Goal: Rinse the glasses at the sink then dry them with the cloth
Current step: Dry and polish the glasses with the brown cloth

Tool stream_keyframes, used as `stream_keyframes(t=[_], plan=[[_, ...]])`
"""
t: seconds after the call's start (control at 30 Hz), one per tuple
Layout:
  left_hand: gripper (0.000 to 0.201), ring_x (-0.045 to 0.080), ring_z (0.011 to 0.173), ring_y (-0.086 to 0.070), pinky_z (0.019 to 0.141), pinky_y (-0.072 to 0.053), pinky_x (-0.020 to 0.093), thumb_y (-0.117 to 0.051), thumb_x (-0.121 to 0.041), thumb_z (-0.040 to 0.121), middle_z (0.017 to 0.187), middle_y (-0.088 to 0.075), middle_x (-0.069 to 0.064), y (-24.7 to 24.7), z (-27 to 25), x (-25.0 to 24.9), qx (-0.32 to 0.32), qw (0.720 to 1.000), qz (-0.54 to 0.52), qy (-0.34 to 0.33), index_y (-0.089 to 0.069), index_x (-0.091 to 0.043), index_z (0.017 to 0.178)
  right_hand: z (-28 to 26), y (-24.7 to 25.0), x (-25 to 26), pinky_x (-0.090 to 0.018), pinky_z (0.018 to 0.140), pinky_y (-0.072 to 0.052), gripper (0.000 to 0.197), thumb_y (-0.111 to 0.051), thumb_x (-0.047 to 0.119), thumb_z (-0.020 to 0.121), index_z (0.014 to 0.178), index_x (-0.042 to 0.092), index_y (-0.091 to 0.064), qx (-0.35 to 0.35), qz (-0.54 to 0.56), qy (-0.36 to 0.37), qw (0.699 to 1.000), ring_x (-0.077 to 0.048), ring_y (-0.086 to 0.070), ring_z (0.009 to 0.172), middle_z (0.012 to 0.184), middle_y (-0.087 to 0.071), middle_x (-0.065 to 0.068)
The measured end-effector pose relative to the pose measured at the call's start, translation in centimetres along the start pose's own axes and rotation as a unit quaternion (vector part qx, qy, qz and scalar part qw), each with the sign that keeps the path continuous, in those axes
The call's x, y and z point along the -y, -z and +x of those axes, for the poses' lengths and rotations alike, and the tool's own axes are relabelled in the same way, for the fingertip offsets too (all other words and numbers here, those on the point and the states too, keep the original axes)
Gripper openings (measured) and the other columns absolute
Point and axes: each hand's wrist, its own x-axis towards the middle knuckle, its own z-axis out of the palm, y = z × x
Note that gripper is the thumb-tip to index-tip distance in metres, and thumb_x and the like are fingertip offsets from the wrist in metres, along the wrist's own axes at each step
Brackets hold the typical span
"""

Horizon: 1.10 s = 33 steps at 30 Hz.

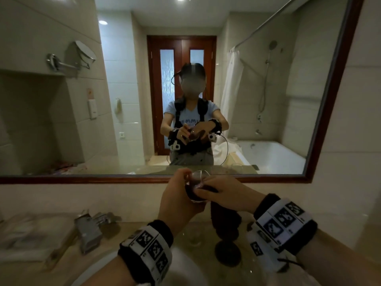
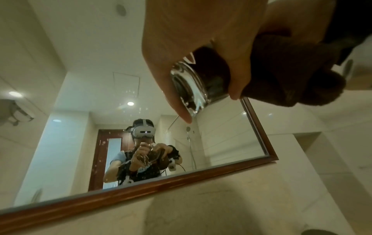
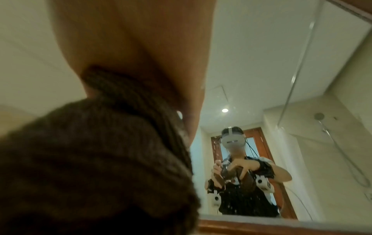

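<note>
Above the sink (image 1: 185, 263), raised in front of the mirror (image 1: 321, 112), a clear glass (image 1: 196, 182) lies tilted between both hands, its thick base turned toward the left wrist camera and its mouth toward the right hand. Left hand (image 1: 177, 200): fingers and thumb curled round the body of the glass, clamping it so that it cannot turn or slip; this is judged to be the steadying grip. Right hand (image 1: 226, 195): fingers closed on a dark brown cloth (image 1: 224, 219), part of which is pushed into the glass and shows dark through its wall, while the loose end hangs down toward the sink. The cloth is held bunched, probably so that it fills the inside and wipes the wall when twisted. Holding the glass over the sink would let any drips fall into the basin. The step in hand is judged to be drying, not rinsing: no water runs in view. Below the hands, behind the sink, a second glass (image 1: 194, 236) stands on the counter (image 1: 115, 271), apart from both hands; whether it is wet or dry cannot be told. Left of the sink, a silvery box-like object (image 1: 90, 230) and pale folded towels (image 1: 31, 238) lie on the counter, blurred
</note>
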Motion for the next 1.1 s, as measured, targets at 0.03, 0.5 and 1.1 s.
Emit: stream_keyframes(t=[0.03, 0.5, 1.1], plan=[[0.078, 0.007, 0.102, -0.057, 0.088, -0.05, 0.022, -0.087, -0.023, 0.057, 0.112, -0.054, -0.014, 0.1, 0.2, 0.0, 0.001, 1.0, 0.018, -0.009, -0.04, -0.029, 0.12, -0.2, 0.0, -0.2, -0.025, 0.086, -0.046, 0.023, -0.049, 0.036, 0.093, 0.103, 0.021, -0.063, 0.006, 0.015, 0.01, 1.0, -0.009, -0.059, 0.092, 0.105, -0.063, 0.004], [0.077, 0.025, 0.121, -0.046, 0.102, -0.044, 0.046, -0.081, -0.011, 0.065, 0.137, -0.038, 0.005, 5.5, 3.2, -1.4, 0.113, 0.975, -0.188, 0.039, -0.038, -0.024, 0.128, 0.8, -1.1, -1.0, -0.037, 0.083, -0.056, 0.027, -0.062, 0.017, 0.079, 0.103, 0.008, -0.069, -0.262, -0.118, 0.166, 0.943, -0.018, -0.062, 0.103, 0.109, -0.068, -0.006], [0.019, 0.001, 0.074, -0.062, 0.068, -0.05, 0.02, -0.049, -0.023, 0.094, 0.083, -0.065, 0.002, 6.2, 2.5, -3.5, -0.075, 0.962, -0.257, 0.053, -0.062, -0.019, 0.08, -0.5, 0.1, 4.3, -0.027, 0.066, -0.057, 0.017, -0.063, 0.005, 0.078, 0.095, 0.007, -0.063, 0.002, 0.606, -0.112, 0.787, -0.018, -0.068, 0.07, 0.079, -0.07, -0.006]])
